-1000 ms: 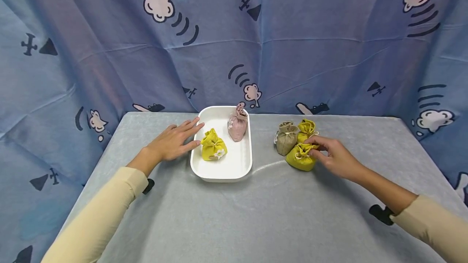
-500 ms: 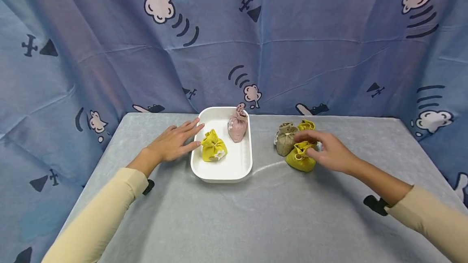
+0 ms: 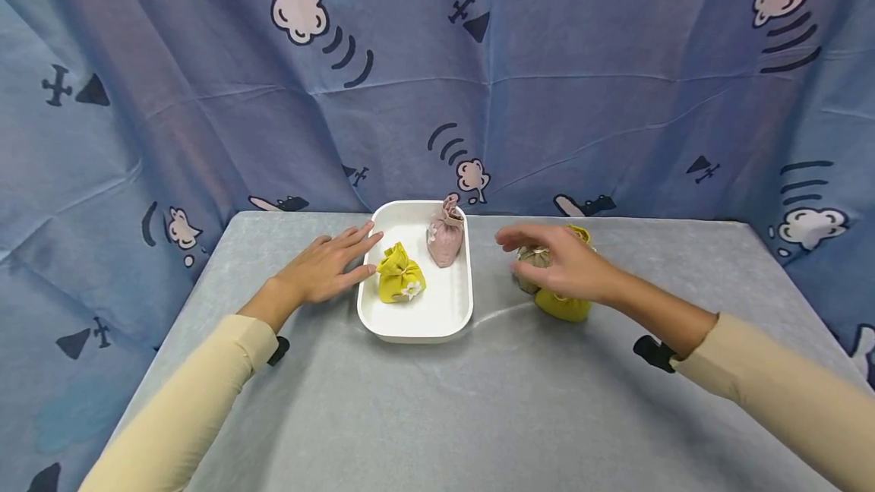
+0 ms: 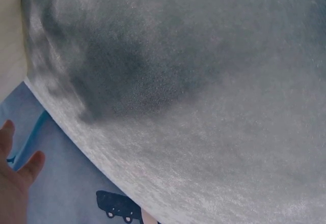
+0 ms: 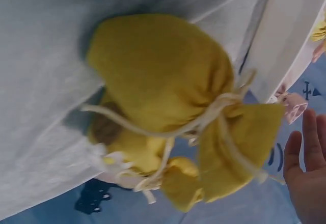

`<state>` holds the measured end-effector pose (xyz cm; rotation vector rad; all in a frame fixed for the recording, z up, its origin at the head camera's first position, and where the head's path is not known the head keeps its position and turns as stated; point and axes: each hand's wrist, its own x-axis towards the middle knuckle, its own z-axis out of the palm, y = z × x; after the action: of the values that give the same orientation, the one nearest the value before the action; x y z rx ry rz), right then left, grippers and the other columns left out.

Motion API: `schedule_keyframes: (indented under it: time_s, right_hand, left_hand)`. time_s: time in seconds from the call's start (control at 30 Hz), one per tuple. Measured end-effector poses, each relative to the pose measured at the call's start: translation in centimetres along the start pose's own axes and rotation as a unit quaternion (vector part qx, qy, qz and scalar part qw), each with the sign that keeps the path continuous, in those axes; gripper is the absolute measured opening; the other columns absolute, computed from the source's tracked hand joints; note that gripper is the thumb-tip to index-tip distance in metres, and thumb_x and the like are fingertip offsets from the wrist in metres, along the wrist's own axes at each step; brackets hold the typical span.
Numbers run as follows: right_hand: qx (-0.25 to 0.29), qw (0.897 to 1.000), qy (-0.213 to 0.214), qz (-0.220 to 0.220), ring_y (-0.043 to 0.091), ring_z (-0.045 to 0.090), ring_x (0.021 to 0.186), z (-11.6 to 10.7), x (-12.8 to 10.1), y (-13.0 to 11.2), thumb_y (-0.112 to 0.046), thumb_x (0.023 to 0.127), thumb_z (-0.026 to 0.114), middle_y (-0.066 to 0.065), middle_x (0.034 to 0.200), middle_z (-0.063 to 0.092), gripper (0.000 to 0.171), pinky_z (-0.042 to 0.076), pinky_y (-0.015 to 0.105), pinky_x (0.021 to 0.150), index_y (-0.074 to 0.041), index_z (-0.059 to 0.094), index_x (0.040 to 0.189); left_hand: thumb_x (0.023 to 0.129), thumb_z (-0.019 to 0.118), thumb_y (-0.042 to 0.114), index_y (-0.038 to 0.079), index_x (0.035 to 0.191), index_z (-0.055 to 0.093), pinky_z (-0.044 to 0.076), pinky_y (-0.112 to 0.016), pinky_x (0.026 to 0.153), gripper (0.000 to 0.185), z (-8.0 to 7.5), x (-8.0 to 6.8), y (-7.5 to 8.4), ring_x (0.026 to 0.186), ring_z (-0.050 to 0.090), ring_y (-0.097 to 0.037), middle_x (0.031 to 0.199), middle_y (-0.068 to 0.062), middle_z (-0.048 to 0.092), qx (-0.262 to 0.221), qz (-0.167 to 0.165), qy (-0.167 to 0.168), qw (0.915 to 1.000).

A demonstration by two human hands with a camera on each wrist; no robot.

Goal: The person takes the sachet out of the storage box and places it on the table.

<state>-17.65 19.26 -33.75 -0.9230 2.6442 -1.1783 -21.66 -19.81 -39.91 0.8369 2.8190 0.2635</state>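
Note:
My left hand (image 3: 324, 268) rests with spread fingers at the left rim of a white tray (image 3: 415, 325). Inside the tray are a yellow drawstring pouch (image 3: 399, 277) with a white flower and a pink drawstring pouch (image 3: 445, 236). To the right, my right hand (image 3: 563, 260) hovers over a group of pouches, thumb and fingers apart and nothing between them. It partly covers a grey-beige pouch (image 3: 525, 277), a yellow pouch (image 3: 563, 307) in front and another yellow pouch (image 3: 581, 233) behind. In the right wrist view the front yellow pouch (image 5: 163, 71) looms close, its cream cord tied at the neck.
A grey cloth covers the table (image 3: 424, 416). Directly behind its far edge hangs a blue patterned curtain (image 3: 581, 97), which also runs along both sides. The tray stands left of the pouch group, with a stretch of tablecloth between them.
My right hand has let go of the front yellow pouch and moved left, over the grey-beige pouch. The left hand and the tray stay where they were.

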Motion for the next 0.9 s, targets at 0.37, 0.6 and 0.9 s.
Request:
schedule_keyframes:
  time_s: [0.37,0.6,0.9]
  right_hand:
    - [0.017,0.999,-0.027,-0.022,0.027,0.063,0.117,2.5,2.9,-2.3,-0.013,0.089,0.076,0.014,0.140,0.057,0.055,0.048,0.046,0.102,-0.003,0.055,0.139]
    - [0.029,0.999,-0.036,-0.023,0.027,0.062,0.120,3.9,4.7,-3.6,-0.016,0.088,0.077,0.011,0.145,0.053,0.063,0.048,0.045,0.102,-0.004,0.051,0.144]
    - [0.002,0.998,-0.067,-0.022,0.026,0.058,0.125,5.5,6.7,-4.4,-0.019,0.088,0.078,0.009,0.149,0.050,0.069,0.046,0.046,0.104,-0.009,0.047,0.149]
  left_hand:
    - [0.101,0.030,0.065,0.027,0.161,0.019,0.022,-0.063,0.114,0.071,-0.1,-0.2,0.0,0.150,0.019,-0.031,0.167,0.000,0.010,-0.004,-0.004,-0.003,1.0000]
    - [0.102,0.030,0.064,0.026,0.161,0.020,0.023,-0.063,0.113,0.071,0.0,-0.1,-0.1,0.150,0.020,-0.031,0.167,0.000,0.011,-0.005,0.003,0.001,1.0000]
    - [0.101,0.027,0.066,0.027,0.161,0.018,0.021,-0.063,0.114,0.072,0.0,-0.1,-0.3,0.151,0.018,-0.031,0.167,0.000,0.009,-0.005,0.002,-0.005,1.0000]
